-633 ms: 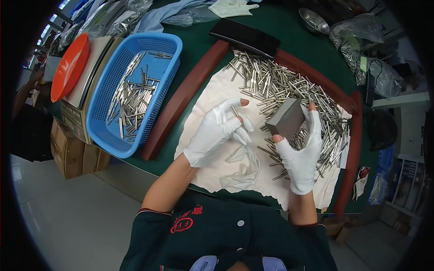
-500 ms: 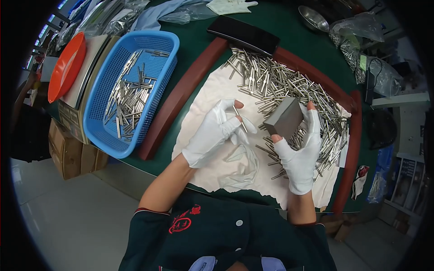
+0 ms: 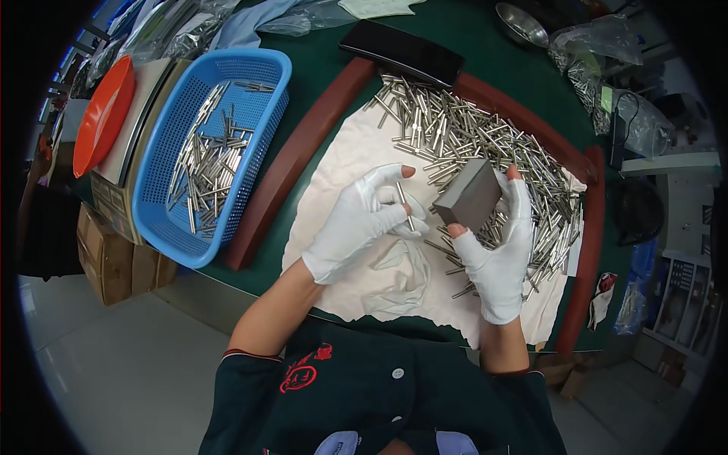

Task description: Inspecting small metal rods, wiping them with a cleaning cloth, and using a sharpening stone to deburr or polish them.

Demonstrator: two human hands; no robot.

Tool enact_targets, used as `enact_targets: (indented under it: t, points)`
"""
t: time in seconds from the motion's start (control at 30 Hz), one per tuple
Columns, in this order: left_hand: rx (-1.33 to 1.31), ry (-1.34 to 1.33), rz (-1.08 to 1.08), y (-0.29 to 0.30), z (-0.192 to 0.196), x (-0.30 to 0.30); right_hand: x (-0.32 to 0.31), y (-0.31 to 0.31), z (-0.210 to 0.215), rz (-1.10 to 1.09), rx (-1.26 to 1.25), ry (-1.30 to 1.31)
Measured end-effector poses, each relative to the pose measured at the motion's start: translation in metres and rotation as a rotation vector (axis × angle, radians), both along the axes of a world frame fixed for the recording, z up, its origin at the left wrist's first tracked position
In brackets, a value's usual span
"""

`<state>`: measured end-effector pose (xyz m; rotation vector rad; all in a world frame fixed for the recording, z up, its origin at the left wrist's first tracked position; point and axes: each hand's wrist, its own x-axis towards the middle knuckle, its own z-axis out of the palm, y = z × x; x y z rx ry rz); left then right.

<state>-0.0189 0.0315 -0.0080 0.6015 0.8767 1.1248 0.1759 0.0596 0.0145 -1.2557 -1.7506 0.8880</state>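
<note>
Both my hands wear white gloves with some fingertips bare. A slim metal pin (image 3: 405, 206) is pinched between the thumb and fingers of my left hand (image 3: 356, 216), above the pale cloth (image 3: 318, 193). My right hand (image 3: 500, 265) grips a dark grey rectangular block (image 3: 472, 199), thumb on its near side and fingers round its right side. The block is tilted, apart from the pin. Behind and beneath it spreads a big pile of metal pins (image 3: 432, 129). A crumpled white glove or cloth (image 3: 398, 277) lies below my left hand.
Dark red wooden bars (image 3: 299, 163) frame the cloth on the green table. A blue perforated basket (image 3: 274, 95) with loose pins stands at left, beside an orange-red tray (image 3: 105, 117). A black phone (image 3: 402, 51) rests on the far bar. At far right are a metal bowl (image 3: 522, 24) and plastic bags.
The pin in my left hand has turned more upright. My right hand still holds the block, and the whole view has shifted slightly.
</note>
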Motion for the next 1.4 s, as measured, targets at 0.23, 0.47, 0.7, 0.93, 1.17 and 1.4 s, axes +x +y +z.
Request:
enact_targets:
  t: [0.23, 0.47, 0.7, 0.93, 1.17, 1.4]
  points:
    - [-0.067, -0.16, -0.026, -0.002, -0.003, -0.009, -0.003, -0.001, 0.003, -0.017, 0.006, 0.019]
    - [-0.025, -0.058, 0.108, 0.003, 0.002, 0.0, -0.001, 0.0, 0.002, -0.01, -0.005, 0.015]
    - [0.024, 0.137, 0.066, -0.003, 0.008, 0.006, -0.002, -0.001, -0.001, 0.041, -0.017, 0.059]
    - [0.307, 0.706, 0.061, -0.01, 0.005, 0.014, -0.001, 0.001, 0.0, 0.167, 0.12, -0.109]
    - [0.589, 0.826, 0.172, -0.011, -0.009, 0.019, -0.003, -0.003, 0.002, 0.183, 0.013, -0.107]
    - [0.649, 0.825, 0.18, -0.011, -0.016, 0.021, -0.003, -0.001, -0.002, 0.17, 0.036, -0.134]
